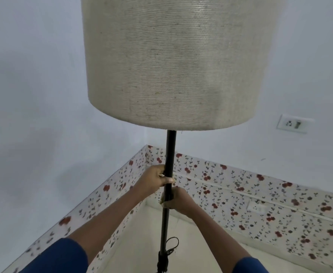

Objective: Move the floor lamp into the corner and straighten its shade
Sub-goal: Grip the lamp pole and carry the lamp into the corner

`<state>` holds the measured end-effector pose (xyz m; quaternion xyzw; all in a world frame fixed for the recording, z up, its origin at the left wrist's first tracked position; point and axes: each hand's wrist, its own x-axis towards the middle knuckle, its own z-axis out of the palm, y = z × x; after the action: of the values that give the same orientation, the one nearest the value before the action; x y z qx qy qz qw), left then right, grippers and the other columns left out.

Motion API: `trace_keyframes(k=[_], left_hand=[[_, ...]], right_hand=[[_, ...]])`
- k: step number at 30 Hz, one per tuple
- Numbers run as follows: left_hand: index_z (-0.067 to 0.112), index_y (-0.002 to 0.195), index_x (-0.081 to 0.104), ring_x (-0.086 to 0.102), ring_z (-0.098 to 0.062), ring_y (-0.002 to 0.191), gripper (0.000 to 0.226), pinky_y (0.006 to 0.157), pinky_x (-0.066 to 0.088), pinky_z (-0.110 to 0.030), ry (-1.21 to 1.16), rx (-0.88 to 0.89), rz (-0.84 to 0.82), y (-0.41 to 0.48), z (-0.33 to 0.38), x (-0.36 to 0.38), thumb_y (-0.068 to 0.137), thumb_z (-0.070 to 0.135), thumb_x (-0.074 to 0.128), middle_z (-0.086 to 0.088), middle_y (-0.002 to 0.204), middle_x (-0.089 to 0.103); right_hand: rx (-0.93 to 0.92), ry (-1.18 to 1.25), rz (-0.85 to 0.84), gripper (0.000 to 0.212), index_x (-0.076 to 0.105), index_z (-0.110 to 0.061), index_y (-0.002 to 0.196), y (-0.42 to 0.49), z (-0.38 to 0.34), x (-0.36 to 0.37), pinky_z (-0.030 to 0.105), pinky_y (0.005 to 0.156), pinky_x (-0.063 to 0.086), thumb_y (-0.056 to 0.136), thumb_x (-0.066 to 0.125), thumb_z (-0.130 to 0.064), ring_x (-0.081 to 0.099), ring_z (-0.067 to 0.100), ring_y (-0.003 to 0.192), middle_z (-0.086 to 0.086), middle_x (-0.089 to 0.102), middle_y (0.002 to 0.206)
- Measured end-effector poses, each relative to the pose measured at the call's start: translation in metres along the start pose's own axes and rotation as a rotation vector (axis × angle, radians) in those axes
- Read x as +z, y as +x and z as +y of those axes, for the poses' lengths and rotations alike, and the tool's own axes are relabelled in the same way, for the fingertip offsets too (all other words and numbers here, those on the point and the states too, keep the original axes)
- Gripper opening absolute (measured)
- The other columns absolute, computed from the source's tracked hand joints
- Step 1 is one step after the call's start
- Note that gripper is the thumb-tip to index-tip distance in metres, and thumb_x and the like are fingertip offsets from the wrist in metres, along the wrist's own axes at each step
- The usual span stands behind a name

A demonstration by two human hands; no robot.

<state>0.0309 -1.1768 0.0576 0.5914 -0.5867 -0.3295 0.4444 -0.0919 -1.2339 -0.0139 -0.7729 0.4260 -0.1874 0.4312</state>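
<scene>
Both hands clamped on the floor lamp's black pole [169, 154] at centre frame, left hand [157, 178] stacked above right hand [178, 200], likely for balance under the top-heavy woven shade [181, 62]. Carried toward the corner [146, 146] behind, base out of view.

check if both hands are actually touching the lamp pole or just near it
Touching. The head view shows the left hand wrapped around the black pole, and the right hand gripping it just below, with no gap at either.
</scene>
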Motion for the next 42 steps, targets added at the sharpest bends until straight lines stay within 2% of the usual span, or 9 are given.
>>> trace_keyframes(k=[5,14,27,30,33,34,36,39,42], left_hand=[[0.024,0.077,0.06,0.067,-0.028,0.096,0.016,0.092,0.053,-0.045,0.041,-0.031,0.055,0.112,-0.019,0.002,0.077,0.01,0.066,-0.01,0.097,0.069],[0.007,0.097,0.064,0.065,-0.028,0.1,0.02,0.096,0.05,-0.043,0.075,-0.099,0.139,0.275,-0.07,-0.033,0.078,0.008,0.066,-0.008,0.098,0.067],[0.007,0.095,0.067,0.066,-0.027,0.097,0.02,0.095,0.049,-0.048,0.022,-0.223,0.161,0.458,-0.164,-0.074,0.075,0.01,0.066,-0.014,0.102,0.071],[0.007,0.094,0.067,0.065,-0.027,0.099,0.02,0.097,0.048,-0.045,0.013,-0.267,0.172,0.476,-0.176,-0.075,0.075,0.012,0.068,-0.014,0.104,0.071],[0.006,0.089,0.065,0.061,-0.025,0.097,0.016,0.094,0.046,-0.039,-0.034,-0.353,0.221,0.491,-0.185,-0.067,0.076,0.014,0.067,-0.013,0.1,0.068],[0.009,0.08,0.063,0.058,-0.022,0.09,0.005,0.09,0.046,-0.037,-0.038,-0.401,0.232,0.494,-0.188,-0.065,0.078,0.013,0.064,-0.01,0.09,0.065],[0.018,0.066,0.055,0.055,-0.02,0.084,0.017,0.092,0.047,-0.04,-0.081,-0.445,0.266,0.501,-0.195,-0.061,0.079,0.01,0.062,-0.006,0.081,0.06],[0.016,0.087,0.066,0.062,-0.025,0.104,0.011,0.103,0.043,-0.043,-0.13,-0.386,0.247,0.511,-0.194,-0.062,0.078,0.009,0.064,-0.014,0.108,0.07],[0.011,0.099,0.065,0.062,-0.025,0.109,0.019,0.105,0.042,-0.041,-0.165,-0.371,0.219,0.522,-0.195,-0.065,0.08,0.007,0.062,-0.015,0.113,0.068]], right_hand=[[-0.013,0.029,-0.034,0.015,0.061,-0.01,0.08,0.108,0.022,-0.043,0.025,0.077,0.052,0.069,0.063,0.001,0.06,0.016,0.079,0.004,0.063,0.084],[-0.039,-0.02,-0.106,0.023,0.056,-0.022,0.07,0.295,0.041,-0.069,0.02,0.073,0.049,0.071,0.064,-0.001,0.06,0.017,0.084,0.001,0.062,0.085],[0.074,-0.095,-0.118,0.02,0.063,0.001,0.092,0.506,0.073,-0.066,0.04,0.087,0.054,0.073,0.061,-0.005,0.065,0.032,0.095,0.02,0.069,0.098],[0.098,-0.121,-0.135,0.011,0.058,-0.004,0.086,0.529,0.079,-0.065,0.04,0.086,0.053,0.075,0.06,-0.003,0.064,0.033,0.097,0.02,0.068,0.099],[0.114,-0.148,-0.174,0.014,0.053,-0.014,0.073,0.551,0.092,-0.065,0.041,0.085,0.053,0.074,0.059,-0.002,0.064,0.03,0.088,0.008,0.061,0.082],[0.122,-0.165,-0.184,0.019,0.051,-0.018,0.067,0.556,0.095,-0.064,0.039,0.083,0.053,0.074,0.058,-0.002,0.061,0.025,0.081,0.004,0.058,0.077],[0.125,-0.204,-0.201,0.027,0.046,-0.022,0.062,0.565,0.1,-0.064,0.029,0.072,0.052,0.076,0.056,-0.003,0.053,0.012,0.067,-0.003,0.053,0.069],[0.134,-0.216,-0.246,0.018,0.048,-0.017,0.068,0.579,0.104,-0.07,0.017,0.059,0.041,0.077,0.057,-0.004,0.049,0.01,0.064,-0.007,0.048,0.066],[0.157,-0.147,-0.251,0.019,0.049,-0.019,0.069,0.592,0.108,-0.076,0.017,0.058,0.039,0.077,0.058,-0.004,0.051,0.014,0.069,-0.007,0.05,0.067]])
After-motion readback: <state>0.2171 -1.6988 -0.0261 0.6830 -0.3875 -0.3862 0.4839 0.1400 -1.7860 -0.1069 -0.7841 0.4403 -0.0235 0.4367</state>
